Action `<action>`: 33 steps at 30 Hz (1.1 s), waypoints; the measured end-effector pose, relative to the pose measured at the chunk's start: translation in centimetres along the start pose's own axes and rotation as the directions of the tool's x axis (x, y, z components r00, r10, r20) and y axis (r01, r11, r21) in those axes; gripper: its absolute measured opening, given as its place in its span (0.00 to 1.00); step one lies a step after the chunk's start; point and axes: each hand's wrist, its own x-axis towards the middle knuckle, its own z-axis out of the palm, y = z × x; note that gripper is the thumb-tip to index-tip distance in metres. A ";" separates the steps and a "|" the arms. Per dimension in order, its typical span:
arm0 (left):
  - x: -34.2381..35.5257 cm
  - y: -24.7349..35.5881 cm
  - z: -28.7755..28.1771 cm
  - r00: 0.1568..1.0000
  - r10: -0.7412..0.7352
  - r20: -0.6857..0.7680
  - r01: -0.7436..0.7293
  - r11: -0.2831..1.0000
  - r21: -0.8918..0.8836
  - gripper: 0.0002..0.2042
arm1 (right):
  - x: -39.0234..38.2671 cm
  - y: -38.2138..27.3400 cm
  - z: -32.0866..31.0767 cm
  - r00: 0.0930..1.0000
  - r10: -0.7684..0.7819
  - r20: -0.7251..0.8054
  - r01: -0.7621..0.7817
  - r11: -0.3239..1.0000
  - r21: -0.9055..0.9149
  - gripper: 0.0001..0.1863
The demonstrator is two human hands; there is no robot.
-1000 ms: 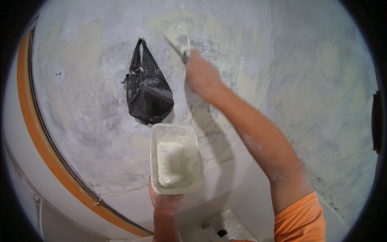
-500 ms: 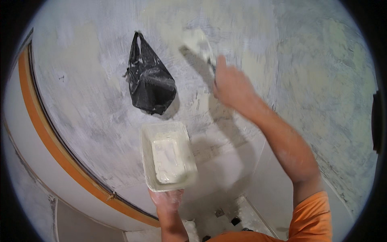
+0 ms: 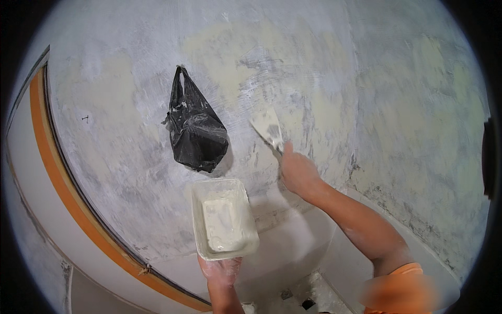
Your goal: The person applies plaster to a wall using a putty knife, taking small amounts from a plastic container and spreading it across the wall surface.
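Note:
My left hand [image 3: 220, 270] grips a white rectangular plastic tub [image 3: 200, 230] from beneath its near end. Off-white filler paste [image 3: 224, 220] coats the tub's floor and walls. Out to the right, my right hand [image 3: 299, 170] is closed around a putty knife [image 3: 268, 127], index finger stretched along it; the handle is mostly hidden in the fist. The blade is smeared with paste and lies against or close to the patchy grey wall [image 3: 308, 68]. A black plastic bag [image 3: 196, 131] hangs on that wall by its handles, left of the knife and above the tub.
An orange-edged frame [image 3: 78, 201] curves down the left side. To the right, the wall meets a second patchy wall [image 3: 408, 115] at a corner. White smooth panels [image 3: 293, 233] run along the wall's lower part. A floor strip with dark square spots [image 3: 308, 303] shows at the bottom.
My right hand and the putty knife have moved down the wall, away from the upper patch. The view has tilted upward, so the bag and tub appear lower. My left hand still holds the tub.

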 end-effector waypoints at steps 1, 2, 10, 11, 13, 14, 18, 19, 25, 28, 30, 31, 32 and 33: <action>-0.2 0.3 -0.1 0.993 0.114 0.002 -0.113 0.983 0.141 0.33 | -0.9 0.3 -1.1 1.000 -0.008 0.005 0.008 1.000 0.001 0.23; -0.4 0.4 -0.6 0.994 0.111 -0.008 -0.109 0.983 0.145 0.33 | -1.9 0.5 -2.4 0.998 -0.016 0.061 0.020 0.998 -0.058 0.24; 0.8 2.6 -0.3 0.944 -0.290 0.159 0.258 0.342 -0.904 0.26 | 6.9 -5.7 -17.8 0.916 -0.257 -0.308 0.241 0.966 -0.088 0.22; 0.6 2.1 -0.5 0.945 -0.284 0.160 0.258 0.349 -0.901 0.26 | 9.1 -6.9 -18.7 0.900 -0.250 -0.356 0.247 0.967 -0.056 0.21; 0.3 0.9 -0.7 0.978 -0.197 0.072 0.183 0.638 -0.748 0.26 | 11.1 -8.3 -18.3 0.878 -0.249 -0.408 0.256 0.966 -0.038 0.20; 0.3 0.8 -0.5 0.987 -0.157 0.047 0.146 0.717 -0.682 0.26 | 11.4 -8.7 -17.6 0.889 -0.228 -0.397 0.249 0.968 0.002 0.18; 0.6 2.0 0.5 0.916 -0.349 0.198 0.332 0.383 -0.862 0.28 | 10.4 -4.7 -4.8 0.953 -0.090 -0.289 0.177 0.941 0.288 0.17; 0.5 2.0 0.6 0.922 -0.333 0.199 0.327 0.390 -0.861 0.28 | 7.0 -4.4 -1.9 0.977 -0.057 -0.206 0.111 0.959 0.261 0.17; 0.6 3.3 1.1 0.880 -0.433 0.193 0.387 0.421 -0.820 0.30 | -4.3 0.7 2.2 0.985 -0.173 0.016 0.169 0.975 0.144 0.19; 0.7 3.3 0.8 0.895 -0.377 0.238 0.397 0.433 -0.809 0.30 | -3.4 0.8 -3.2 0.967 -0.245 -0.072 0.241 0.969 -0.061 0.19; 0.8 3.6 1.1 0.897 -0.386 0.214 0.379 0.427 -0.821 0.29 | 0.0 0.1 -6.9 0.941 -0.260 -0.217 0.254 0.966 -0.054 0.19; 0.7 3.8 1.2 0.897 -0.400 0.186 0.359 0.417 -0.835 0.29 | 2.1 -0.9 -8.8 0.927 -0.250 -0.280 0.250 0.968 -0.037 0.18; 0.8 4.0 1.2 0.899 -0.397 0.183 0.357 0.425 -0.832 0.29 | 4.2 -1.8 -10.4 0.900 -0.249 -0.359 0.256 0.966 -0.030 0.16; 0.9 4.2 1.2 0.905 -0.389 0.172 0.349 0.448 -0.823 0.28 | 6.1 -2.6 -11.7 0.866 -0.245 -0.436 0.263 0.965 -0.021 0.15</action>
